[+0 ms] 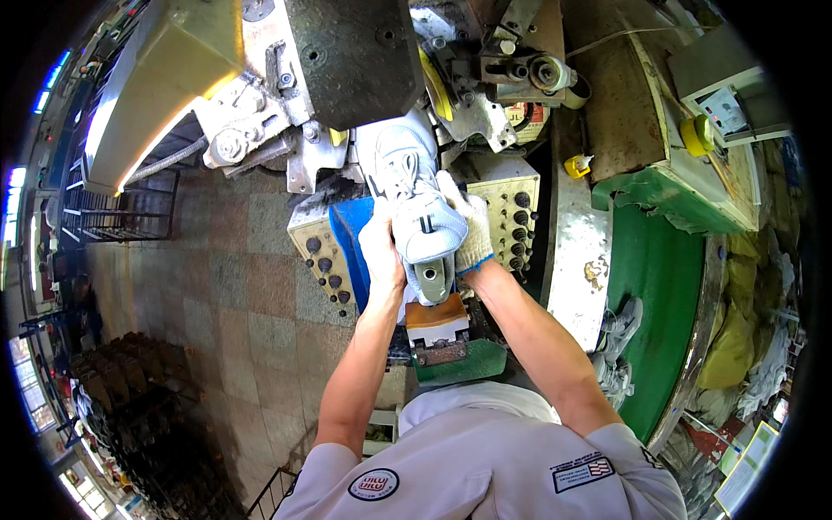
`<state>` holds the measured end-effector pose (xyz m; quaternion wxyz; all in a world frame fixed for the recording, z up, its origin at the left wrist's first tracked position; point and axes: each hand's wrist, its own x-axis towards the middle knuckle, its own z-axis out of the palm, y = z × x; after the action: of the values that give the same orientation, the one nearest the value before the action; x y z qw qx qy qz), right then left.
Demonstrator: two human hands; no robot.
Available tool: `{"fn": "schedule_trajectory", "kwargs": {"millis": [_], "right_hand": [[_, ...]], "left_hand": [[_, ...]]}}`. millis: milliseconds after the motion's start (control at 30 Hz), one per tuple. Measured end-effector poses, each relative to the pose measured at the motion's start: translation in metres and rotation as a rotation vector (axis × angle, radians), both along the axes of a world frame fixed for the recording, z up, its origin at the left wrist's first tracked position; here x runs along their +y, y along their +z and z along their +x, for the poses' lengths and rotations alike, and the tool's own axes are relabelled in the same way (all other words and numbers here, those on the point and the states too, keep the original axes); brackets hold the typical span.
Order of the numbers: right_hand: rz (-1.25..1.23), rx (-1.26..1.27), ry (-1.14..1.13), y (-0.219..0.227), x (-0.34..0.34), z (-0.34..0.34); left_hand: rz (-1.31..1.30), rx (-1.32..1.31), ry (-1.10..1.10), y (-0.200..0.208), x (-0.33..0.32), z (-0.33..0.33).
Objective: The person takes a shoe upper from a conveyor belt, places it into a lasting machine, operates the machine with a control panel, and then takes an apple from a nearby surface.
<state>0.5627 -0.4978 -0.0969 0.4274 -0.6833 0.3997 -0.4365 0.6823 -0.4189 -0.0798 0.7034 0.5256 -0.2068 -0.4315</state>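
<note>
A pale grey-blue lace-up shoe [431, 227] sits on a grey shoe last [431, 279], its heel toward me and its toe at the machine. My bare left hand [381, 249] closes on the shoe's left side near the heel. On the other side my right hand [471, 221], in a white knitted glove with a blue cuff edge, grips the shoe. The toe lies between the metal jaws of a shoe machine, beneath its dark block [355, 65]. Below the last is a brown-topped support [435, 314]; the shoe's underside is hidden.
Knobbed control panels flank the shoe, one at left [325, 264] and one at right [520, 225]. A green conveyor belt [654, 295] carrying grey shoes [617, 334] runs at right. A yellow bottle [578, 165] stands on the ledge. Dark racks [130, 407] fill the lower left.
</note>
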Motion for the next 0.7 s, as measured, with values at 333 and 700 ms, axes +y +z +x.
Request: {"fn": "schedule_trajectory", "kwargs": {"millis": [333,700], "right_hand": [[-0.287,0.180,0.028,0.012,-0.002,-0.007],[0.864,-0.681,0.009,0.009,0.014,-0.146]], "left_hand": [[-0.044,-0.509,0.017,0.002,0.004,0.000],[0.515,-0.142,-0.014,-0.132,0.149,-0.033]]}}
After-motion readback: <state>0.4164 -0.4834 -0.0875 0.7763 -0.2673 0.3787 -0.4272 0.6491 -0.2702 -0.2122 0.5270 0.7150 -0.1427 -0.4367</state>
